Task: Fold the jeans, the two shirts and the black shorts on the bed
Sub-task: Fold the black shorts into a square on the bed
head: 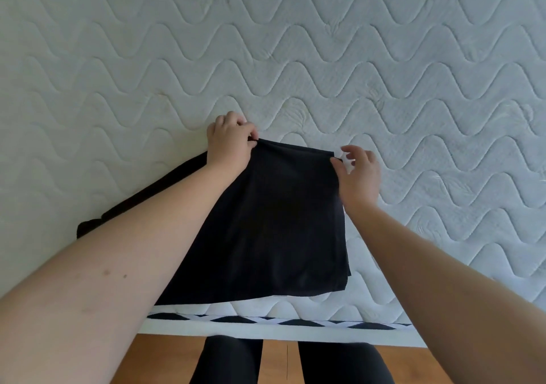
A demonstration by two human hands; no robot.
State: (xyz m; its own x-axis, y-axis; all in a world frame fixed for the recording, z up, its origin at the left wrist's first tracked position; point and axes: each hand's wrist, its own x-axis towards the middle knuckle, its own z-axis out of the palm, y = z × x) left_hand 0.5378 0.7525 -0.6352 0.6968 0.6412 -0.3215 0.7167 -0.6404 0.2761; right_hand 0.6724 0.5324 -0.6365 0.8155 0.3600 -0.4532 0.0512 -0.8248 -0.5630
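A black garment lies flat near the front edge of the white quilted mattress; I cannot tell whether it is the shorts or a shirt. My left hand pinches its far left corner. My right hand is at the far right corner, thumb on the edge of the cloth, fingers loosely spread above it. More black cloth runs out to the left under my left forearm, partly hidden. No jeans or other shirts are in view.
The mattress stretches wide beyond and to both sides of the garment. Its front edge carries a black-and-white patterned band. Below that are a wooden floor and my legs in dark trousers.
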